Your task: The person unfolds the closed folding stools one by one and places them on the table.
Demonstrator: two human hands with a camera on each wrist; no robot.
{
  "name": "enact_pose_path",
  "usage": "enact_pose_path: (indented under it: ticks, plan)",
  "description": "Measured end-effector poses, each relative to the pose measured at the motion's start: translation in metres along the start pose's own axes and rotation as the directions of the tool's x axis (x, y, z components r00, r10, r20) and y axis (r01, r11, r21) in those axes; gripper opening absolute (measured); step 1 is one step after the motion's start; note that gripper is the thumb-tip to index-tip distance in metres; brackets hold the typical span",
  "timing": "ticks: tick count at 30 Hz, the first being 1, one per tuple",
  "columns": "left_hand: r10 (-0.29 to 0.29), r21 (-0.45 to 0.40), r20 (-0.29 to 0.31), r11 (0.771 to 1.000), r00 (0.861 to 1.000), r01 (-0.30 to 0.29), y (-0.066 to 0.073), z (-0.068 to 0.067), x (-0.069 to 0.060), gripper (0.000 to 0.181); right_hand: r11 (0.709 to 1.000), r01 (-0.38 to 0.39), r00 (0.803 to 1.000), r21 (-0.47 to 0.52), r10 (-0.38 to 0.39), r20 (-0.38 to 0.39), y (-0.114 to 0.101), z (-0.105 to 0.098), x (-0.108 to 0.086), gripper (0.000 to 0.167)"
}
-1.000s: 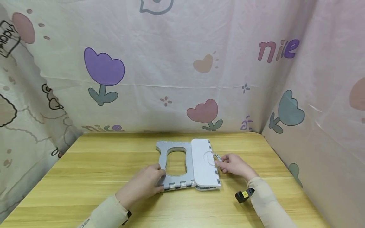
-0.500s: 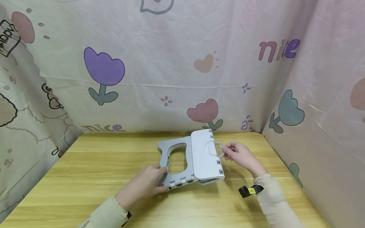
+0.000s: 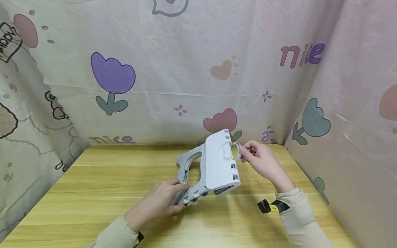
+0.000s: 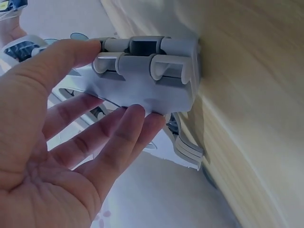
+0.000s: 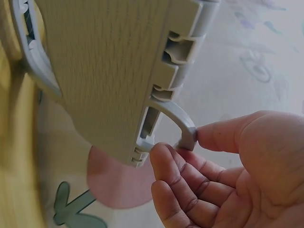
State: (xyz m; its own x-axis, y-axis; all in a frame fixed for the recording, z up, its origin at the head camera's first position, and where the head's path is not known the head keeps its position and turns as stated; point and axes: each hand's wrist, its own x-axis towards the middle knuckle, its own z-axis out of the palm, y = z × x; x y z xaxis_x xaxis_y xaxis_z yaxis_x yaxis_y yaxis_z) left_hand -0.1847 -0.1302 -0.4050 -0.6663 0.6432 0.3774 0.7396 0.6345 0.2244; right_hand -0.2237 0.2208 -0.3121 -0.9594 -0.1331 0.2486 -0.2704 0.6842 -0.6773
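A grey and white folding step stool, folded flat, tilts up from the table, its white top panel on the right and raised. My left hand grips the grey leg end at the lower left; in the left wrist view the thumb lies on the hinged edge of the leg and the fingers are beneath it. At the other end, my right hand pinches the stool's loop handle between thumb and fingers. The handle sticks out from the panel's hinged edge. The stool's underside is mostly hidden.
The stool is over a wood-grain table. A printed curtain hangs behind the table, and curtain also hangs at both sides. A black camera strap is on the right sleeve.
My right hand has moved up by the handle, lifting the right end of the stool off the table. The stool has gone from lying flat to tilted; the left hand has kept its grip.
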Motion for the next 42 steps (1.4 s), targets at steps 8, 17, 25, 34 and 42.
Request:
enact_pose_path:
  ticks: [8,17,25,34,42]
  plan:
    - [-0.007,-0.050,-0.027,0.999,1.000,0.006,0.006,0.000,-0.002,0.050,1.000,0.025,0.999,0.002,-0.025,-0.038,-0.028,0.000,-0.002,0.028]
    - [-0.016,-0.135,-0.003,0.991,1.000,0.016,0.015,0.001,0.000,0.047,0.992,0.115,0.990,0.042,-0.111,-0.085,-0.050,0.006,-0.006,0.022]
    - [-0.020,-0.321,0.025,0.947,0.999,0.027,0.021,0.002,0.001,0.044,0.977,0.204,0.975,0.067,-0.197,-0.100,-0.069,0.013,-0.009,0.027]
    - [-0.070,-0.439,0.054,0.894,0.996,0.087,0.025,0.010,0.003,0.045,0.942,0.328,0.942,0.069,-0.321,-0.101,-0.078,0.027,-0.011,0.042]
    - [-0.108,-0.538,0.068,0.833,0.992,0.128,0.029,0.017,0.004,0.044,0.908,0.414,0.907,0.065,-0.405,-0.113,-0.077,0.039,-0.016,0.047]
